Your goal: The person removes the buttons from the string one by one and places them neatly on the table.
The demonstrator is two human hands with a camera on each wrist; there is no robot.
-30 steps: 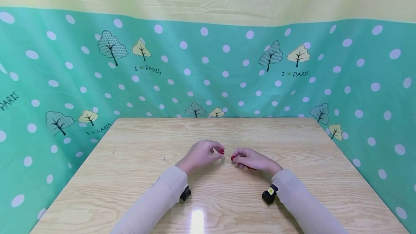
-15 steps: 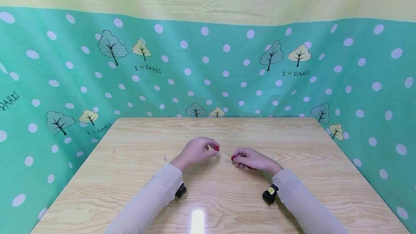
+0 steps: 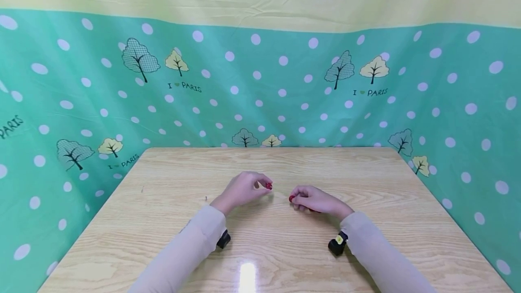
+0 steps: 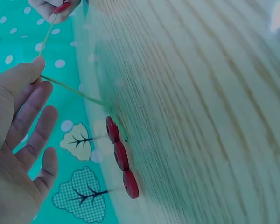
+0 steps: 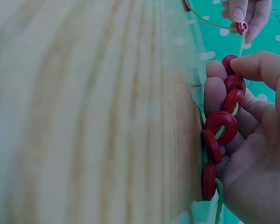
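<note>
My left hand [image 3: 242, 189] pinches a red button [image 5: 242, 27] with green string through it, at thumb and fingertip. In the left wrist view, the thumb hides that button, and the other fingers are spread. From the fingertips, green string [image 4: 74, 88] runs to the table beside three red buttons [image 4: 121, 156] in a row. Another stretch leads, taut, to my right hand [image 3: 315, 200]. There, thumb and finger pinch a red button [image 5: 229, 64], and several more threaded buttons [image 5: 221, 127] hang along the palm, with a string tail [image 5: 219, 200] below.
The pale wooden table [image 3: 277, 248] reaches back to a green dotted curtain [image 3: 281, 103]. A tiny grey bit [image 3: 206, 198] lies left of my left hand. Black wrist cameras [image 3: 337, 244] sit under both sleeves.
My left hand has moved left and slightly away from me with the red button, widening the gap between my hands. The right hand has stayed in place.
</note>
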